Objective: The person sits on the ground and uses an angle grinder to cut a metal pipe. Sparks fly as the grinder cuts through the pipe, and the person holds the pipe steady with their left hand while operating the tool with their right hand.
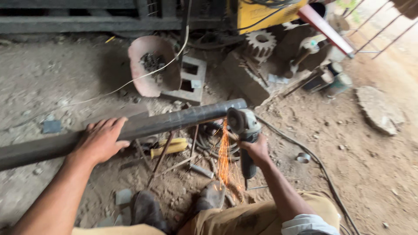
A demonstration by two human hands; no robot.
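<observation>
Knees (226, 219) sit lowest in the frame; left hand (101, 140) presses flat, fingers spread, on the pipe (174, 119); right hand (257, 150) grips the grinder (244, 130), sparks (224, 152) falling at center.

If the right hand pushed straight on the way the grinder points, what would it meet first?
The right hand grips an angle grinder whose disc already seems to touch the long dark metal pipe near its end, throwing sparks. Pushed further, it would most likely meet the pipe; depth is uncertain.
</observation>
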